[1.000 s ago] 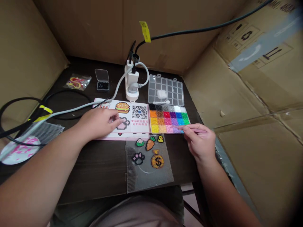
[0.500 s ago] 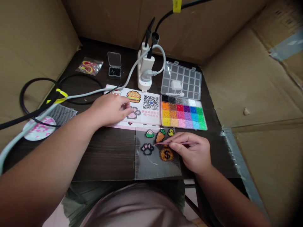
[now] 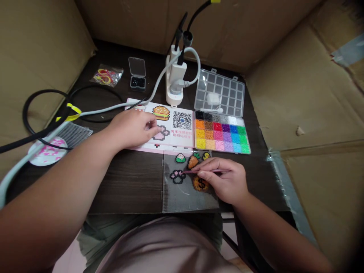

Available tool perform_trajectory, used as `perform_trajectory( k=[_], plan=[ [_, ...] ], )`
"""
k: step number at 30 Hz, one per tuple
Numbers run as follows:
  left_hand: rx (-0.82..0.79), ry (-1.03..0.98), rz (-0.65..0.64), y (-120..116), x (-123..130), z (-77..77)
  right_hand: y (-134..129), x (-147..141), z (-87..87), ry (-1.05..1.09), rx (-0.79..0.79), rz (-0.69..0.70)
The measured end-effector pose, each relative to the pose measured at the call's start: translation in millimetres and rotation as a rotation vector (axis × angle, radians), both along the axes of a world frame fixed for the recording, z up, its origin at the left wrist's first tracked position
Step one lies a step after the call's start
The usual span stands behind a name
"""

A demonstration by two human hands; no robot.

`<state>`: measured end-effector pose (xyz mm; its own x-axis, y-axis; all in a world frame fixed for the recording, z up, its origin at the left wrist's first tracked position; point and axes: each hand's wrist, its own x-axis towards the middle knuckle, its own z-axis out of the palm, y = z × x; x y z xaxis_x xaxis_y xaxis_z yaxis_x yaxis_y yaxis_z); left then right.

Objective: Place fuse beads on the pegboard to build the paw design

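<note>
My right hand (image 3: 224,176) grips pink tweezers (image 3: 209,171) between thumb and fingers. Their tip meets the right upper side of a bead paw (image 3: 178,176), which has a black outline and some pink beads, on a clear pegboard (image 3: 182,201). Beside it on the board are a bead carrot (image 3: 193,160), a green and white bead figure (image 3: 180,158), a yellow bead duck (image 3: 206,156) and an orange dollar coin (image 3: 200,183), partly behind my right hand. My left hand (image 3: 133,127) rests on a printed pattern sheet (image 3: 182,140), fingers loosely curled, thumb beside the printed pink paw.
A sorted bead box (image 3: 222,131) stands right of the sheet, its clear lid (image 3: 237,94) folded back. Behind are a white power strip (image 3: 174,99), a small black-bead case (image 3: 138,81) and a bag of rings (image 3: 106,76). Cables (image 3: 99,110) cross the left; a white dish (image 3: 47,153) holds pink beads.
The tweezers and my right hand have moved slightly left, bringing the tip onto the bead paw. My left hand stays on the sheet. The camera view has shifted a little.
</note>
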<state>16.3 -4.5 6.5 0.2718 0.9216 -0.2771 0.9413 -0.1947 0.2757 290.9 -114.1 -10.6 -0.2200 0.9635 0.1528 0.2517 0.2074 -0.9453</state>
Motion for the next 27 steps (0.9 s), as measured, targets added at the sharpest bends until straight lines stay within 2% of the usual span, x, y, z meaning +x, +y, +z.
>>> perform_trajectory(
  k=[27],
  plan=[
    [0.005,-0.013,-0.001,0.1,-0.4,-1.8,1.1,0.8,-1.9,0.016,-0.024,-0.008]
  ],
)
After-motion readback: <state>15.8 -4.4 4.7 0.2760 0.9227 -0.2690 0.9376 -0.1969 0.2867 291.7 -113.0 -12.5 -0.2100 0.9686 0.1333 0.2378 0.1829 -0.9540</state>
